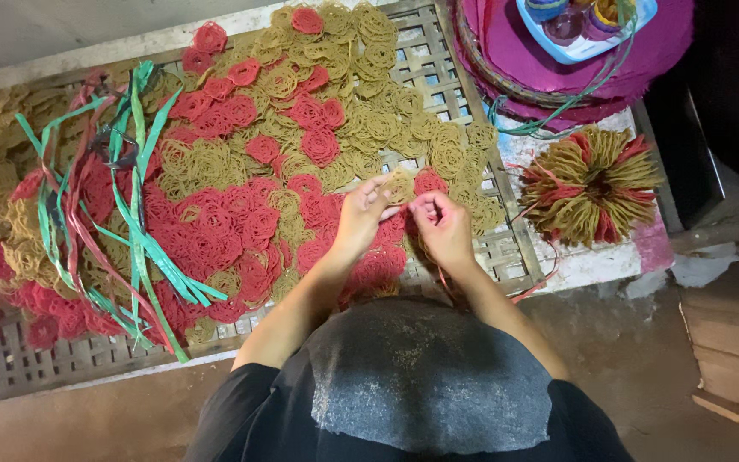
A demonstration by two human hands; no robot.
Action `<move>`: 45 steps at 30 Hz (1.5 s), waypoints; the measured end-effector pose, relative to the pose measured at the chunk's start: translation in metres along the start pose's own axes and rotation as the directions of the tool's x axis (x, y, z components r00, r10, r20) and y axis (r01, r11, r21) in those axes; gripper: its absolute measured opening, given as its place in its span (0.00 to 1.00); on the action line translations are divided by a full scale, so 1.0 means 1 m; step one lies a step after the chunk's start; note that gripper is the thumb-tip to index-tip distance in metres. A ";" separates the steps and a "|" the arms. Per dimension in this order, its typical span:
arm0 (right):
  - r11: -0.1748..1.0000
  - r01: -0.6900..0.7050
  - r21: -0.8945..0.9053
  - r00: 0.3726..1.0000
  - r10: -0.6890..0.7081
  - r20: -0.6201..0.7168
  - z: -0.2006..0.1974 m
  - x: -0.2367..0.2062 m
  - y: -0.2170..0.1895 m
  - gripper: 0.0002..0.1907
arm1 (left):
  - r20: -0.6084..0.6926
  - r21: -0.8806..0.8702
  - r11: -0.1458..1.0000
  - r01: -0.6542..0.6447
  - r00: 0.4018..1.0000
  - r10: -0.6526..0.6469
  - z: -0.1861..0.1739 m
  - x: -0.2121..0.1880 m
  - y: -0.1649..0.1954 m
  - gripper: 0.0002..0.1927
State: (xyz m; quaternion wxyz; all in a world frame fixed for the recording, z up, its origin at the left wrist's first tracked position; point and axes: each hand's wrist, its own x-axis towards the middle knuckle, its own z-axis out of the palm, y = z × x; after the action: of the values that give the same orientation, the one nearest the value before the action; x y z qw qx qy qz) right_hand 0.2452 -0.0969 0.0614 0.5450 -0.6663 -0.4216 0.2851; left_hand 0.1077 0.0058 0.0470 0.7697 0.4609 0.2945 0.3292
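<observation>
Woven bamboo tray spread with red and tan noodle-like discs, likely laid flat to dry | tied round bundle set aside at right | left hand and right hand both pinching one tan disc above tray's near edge | fingertips partly hidden, thin strip beneath right wrist hard to make out.

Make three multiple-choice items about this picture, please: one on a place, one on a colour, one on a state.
1. Where does the tied round bundle lie?
A. right of the woven tray
B. on the person's lap
C. at the tray's left end

2. Which colour are the long loose strips mainly?
A. green
B. blue
C. white

3. What does the left hand do?
A. lies flat
B. pinches a tan disc
C. holds scissors

Key: 1 A, it sits beyond the tray's right edge; 2 A, green strips cross the discs; 3 B, its fingers grip the disc.
</observation>
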 end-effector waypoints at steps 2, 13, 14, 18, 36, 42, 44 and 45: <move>1.000 0.019 -0.004 1.000 -0.020 -0.022 0.001 -0.001 0.001 0.02 | -0.001 0.043 0.999 -0.007 1.000 0.007 0.001 -0.002 -0.002 0.18; 0.920 0.267 -0.286 0.932 -0.322 -0.166 0.003 -0.004 -0.005 0.07 | 0.035 0.086 0.995 -0.041 0.999 0.038 0.005 -0.007 -0.006 0.22; 0.922 0.261 -0.287 0.934 -0.317 -0.168 0.003 -0.005 -0.006 0.07 | 0.035 0.086 0.995 -0.040 0.999 0.037 0.006 -0.007 -0.007 0.22; 0.923 0.267 -0.279 0.937 -0.316 -0.149 0.005 -0.006 -0.006 0.07 | 0.030 0.101 0.992 -0.076 0.997 0.074 0.007 -0.008 -0.009 0.23; 0.850 0.368 -0.376 0.900 -0.428 -0.085 0.004 -0.004 0.002 0.06 | 0.103 0.096 0.991 -0.091 0.991 0.081 0.004 -0.015 -0.012 0.25; 0.897 0.291 -0.332 0.917 -0.360 -0.171 0.000 -0.007 -0.002 0.07 | 0.088 -0.067 0.996 -0.054 0.994 0.060 0.006 -0.014 -0.010 0.23; 0.902 0.282 -0.328 0.921 -0.350 -0.170 0.000 -0.008 -0.004 0.07 | 0.072 -0.015 0.998 -0.058 0.996 0.059 0.008 -0.015 -0.010 0.23; 0.903 0.279 -0.327 0.923 -0.346 -0.170 -0.001 -0.008 -0.005 0.07 | 0.079 -0.002 0.998 -0.067 0.995 0.067 0.009 -0.015 -0.011 0.23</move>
State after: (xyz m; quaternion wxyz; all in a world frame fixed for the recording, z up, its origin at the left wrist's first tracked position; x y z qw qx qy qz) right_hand 0.2409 -0.1035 0.0655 0.5218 -0.6915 -0.4971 0.0500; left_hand 0.1075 -0.0141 0.0432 0.7690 0.4835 0.2484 0.3365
